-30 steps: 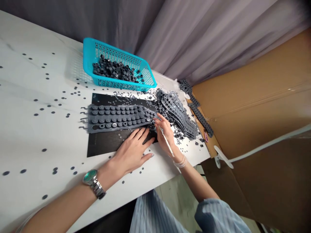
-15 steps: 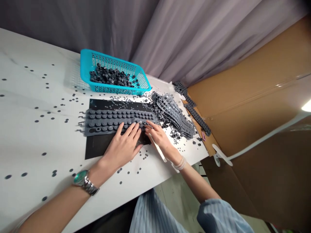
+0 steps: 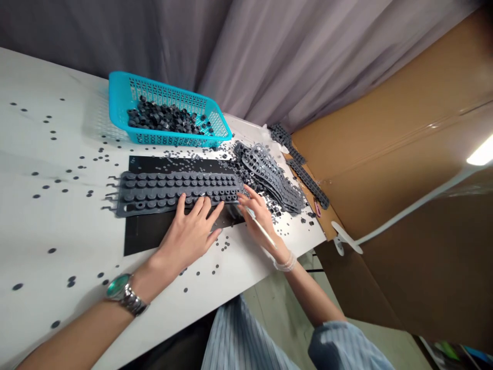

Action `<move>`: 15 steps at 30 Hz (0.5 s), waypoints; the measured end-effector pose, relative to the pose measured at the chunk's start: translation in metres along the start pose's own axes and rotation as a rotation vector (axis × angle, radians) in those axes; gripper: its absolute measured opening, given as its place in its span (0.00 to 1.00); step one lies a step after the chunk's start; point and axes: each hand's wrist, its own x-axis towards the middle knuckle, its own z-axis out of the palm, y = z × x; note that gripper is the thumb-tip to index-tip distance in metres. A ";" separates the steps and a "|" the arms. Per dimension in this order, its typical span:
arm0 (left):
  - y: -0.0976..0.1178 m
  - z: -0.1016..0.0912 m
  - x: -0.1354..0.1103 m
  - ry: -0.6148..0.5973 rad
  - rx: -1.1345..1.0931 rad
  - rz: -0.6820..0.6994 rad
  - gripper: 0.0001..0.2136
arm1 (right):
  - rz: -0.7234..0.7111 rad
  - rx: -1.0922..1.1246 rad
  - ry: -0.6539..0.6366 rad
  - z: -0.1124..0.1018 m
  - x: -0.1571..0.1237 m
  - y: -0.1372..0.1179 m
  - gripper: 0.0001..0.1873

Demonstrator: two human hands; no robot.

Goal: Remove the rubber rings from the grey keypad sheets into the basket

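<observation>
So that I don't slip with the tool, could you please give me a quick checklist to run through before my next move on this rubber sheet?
1. Left hand flat on the rubber sheet: ok.
2. Sheet lying on the black mat: ok.
3. Right hand has a grip on the thin white tool: ok.
4. Tool tip on a piece: cannot tell, fingers hide it.
5. Teal basket has room left: ok.
6. Table free of loose discs: not ok.
</observation>
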 end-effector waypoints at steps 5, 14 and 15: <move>0.000 0.000 0.001 0.012 -0.049 -0.028 0.24 | -0.121 -0.061 -0.113 0.016 0.003 -0.008 0.06; -0.001 -0.003 0.001 0.006 -0.093 -0.046 0.23 | -0.186 -0.069 -0.142 0.018 0.000 -0.009 0.07; -0.001 -0.002 0.001 0.010 -0.102 -0.046 0.23 | -0.202 -0.076 -0.140 0.018 0.000 -0.008 0.06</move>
